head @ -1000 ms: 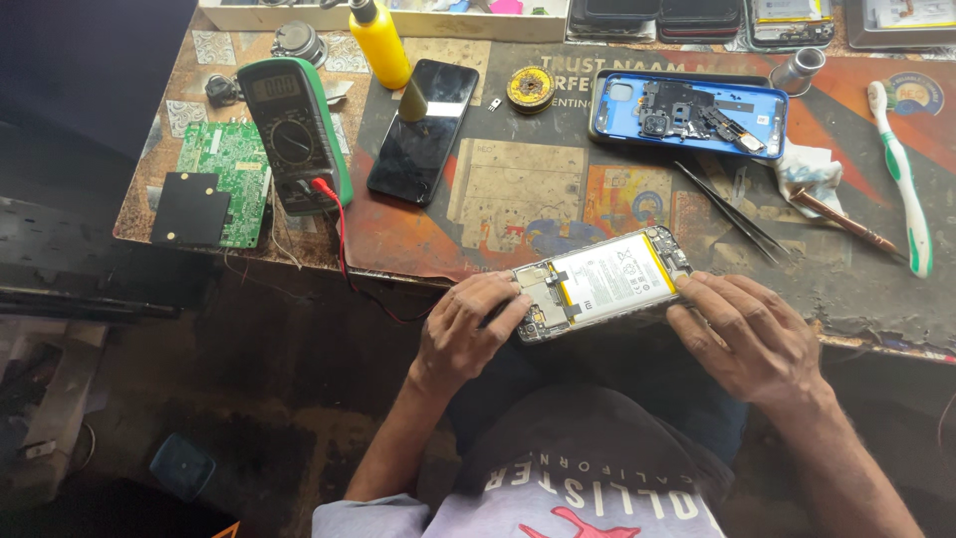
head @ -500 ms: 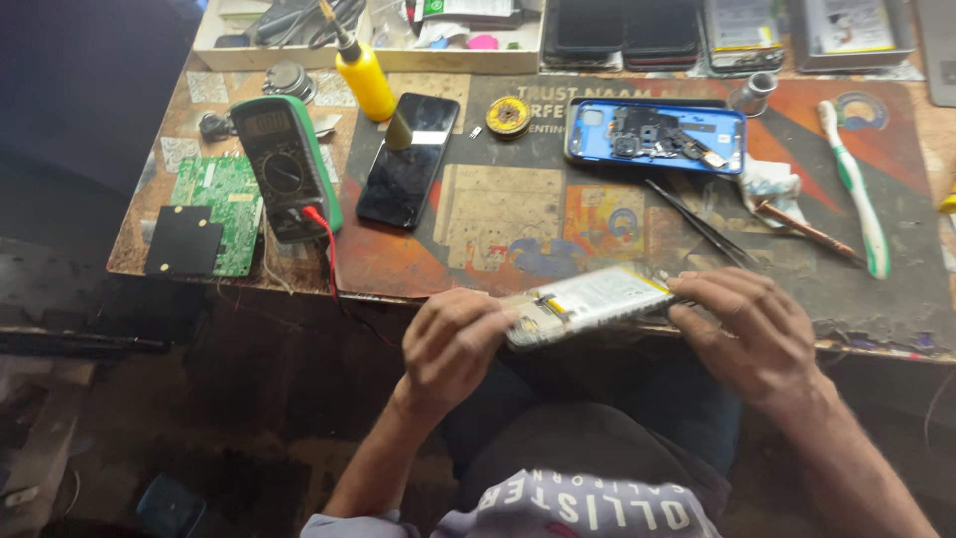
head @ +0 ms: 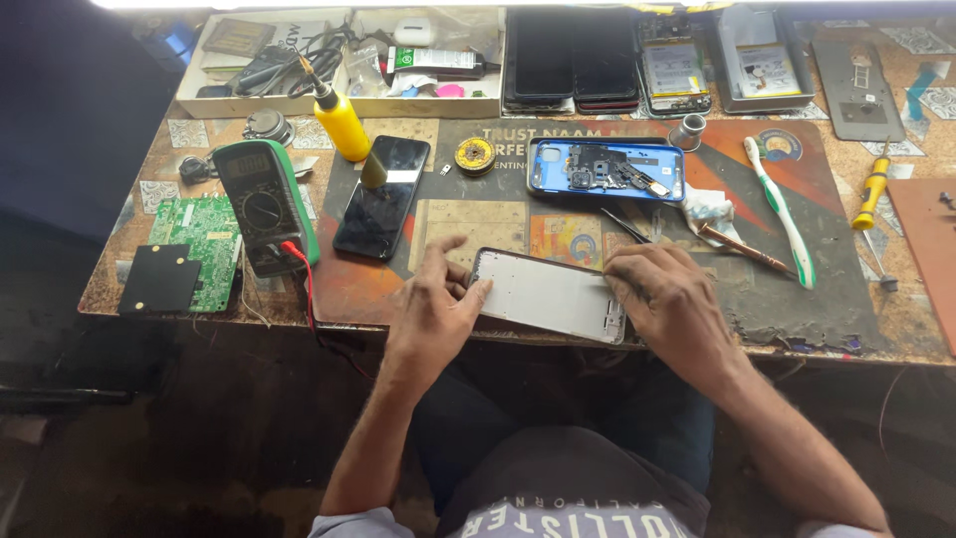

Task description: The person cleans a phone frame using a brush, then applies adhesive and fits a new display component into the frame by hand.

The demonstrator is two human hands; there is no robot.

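White phone panel (head: pixel 548 296) between both hands.

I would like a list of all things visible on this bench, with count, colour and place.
phone frame: 1, pale grey, front edge, under both hands
black phone: 1, left of centre
blue phone shell: 1, centre back
multimeter: 1, green and black, left
circuit board: 1, green, far left
yellow bottle: 1, back left
toothbrush: 1, green and white, right
yellow screwdriver: 1, far right
parts box: 1, white, back
left hand: on frame's left end
right hand: on frame's right end
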